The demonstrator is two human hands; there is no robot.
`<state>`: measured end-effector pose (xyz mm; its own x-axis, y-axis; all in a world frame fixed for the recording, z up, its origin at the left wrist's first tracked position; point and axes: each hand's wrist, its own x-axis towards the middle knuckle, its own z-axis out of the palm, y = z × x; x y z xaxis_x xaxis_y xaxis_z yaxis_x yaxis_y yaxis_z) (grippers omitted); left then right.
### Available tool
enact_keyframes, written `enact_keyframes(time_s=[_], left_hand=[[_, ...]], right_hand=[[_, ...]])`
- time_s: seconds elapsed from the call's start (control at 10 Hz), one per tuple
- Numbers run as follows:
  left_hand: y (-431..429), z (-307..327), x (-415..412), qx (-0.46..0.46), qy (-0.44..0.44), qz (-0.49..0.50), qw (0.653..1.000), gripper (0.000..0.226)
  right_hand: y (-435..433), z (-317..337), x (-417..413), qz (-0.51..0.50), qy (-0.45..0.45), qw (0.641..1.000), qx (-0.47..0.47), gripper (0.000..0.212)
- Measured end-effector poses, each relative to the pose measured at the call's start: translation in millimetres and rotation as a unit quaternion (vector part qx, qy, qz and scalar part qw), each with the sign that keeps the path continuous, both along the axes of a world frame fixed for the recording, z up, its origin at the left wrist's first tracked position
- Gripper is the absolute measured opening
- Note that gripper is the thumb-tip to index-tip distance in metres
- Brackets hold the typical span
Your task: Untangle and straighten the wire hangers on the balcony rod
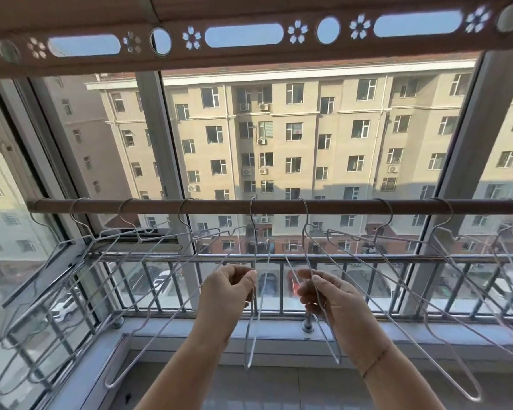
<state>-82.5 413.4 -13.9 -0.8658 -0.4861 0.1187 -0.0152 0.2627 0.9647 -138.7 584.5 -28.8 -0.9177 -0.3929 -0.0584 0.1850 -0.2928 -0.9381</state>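
Straight ahead, a brown round balcony rod [279, 206] runs level across the window; eight thin silver wire hangers hook over it, spaced apart along its length. Three left hangers [110, 383] fan down and leftward, their lower bars overlapping; three right hangers [477, 395] fan down and rightward, also crossing one another.

Two hangers hang near the middle, seen almost edge-on. Left hand [228, 288] is raised below the rod; thumb and forefinger pinch the wire of the centre-left hanger [246, 361], other fingers curled in; this hanger drops nearly straight down from its hook. Right hand [329, 297] is alongside, apart from the left; its fingers curl round the wire of the centre-right hanger [336, 358], which slants down and slightly rightward. A thin thread band [373, 362] circles the right wrist.

Above the rod sits a brown perforated rail with flower and oval cut-outs [243, 37]. Behind the hangers is a silver metal balcony railing [397, 258] with upright bars, then grey window frames [157, 137]; beyond the glass stands a beige multi-storey apartment block [308, 113], with parked cars [160, 279] visible below.
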Motion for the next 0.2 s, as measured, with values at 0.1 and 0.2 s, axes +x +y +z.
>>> enact_keyframes(time_s=[0.1, 0.2], left_hand=[[-1, -2, 6, -0.026, 0.016, 0.007, 1.000, 0.013], [7, -12, 31, -0.094, 0.042, 0.080, 0.991, 0.017]], right_hand=[[2, -8, -4, -0.010, 0.009, 0.999, 0.031, 0.024], [12, -20, 1, -0.058, 0.067, 0.985, 0.149, 0.027]])
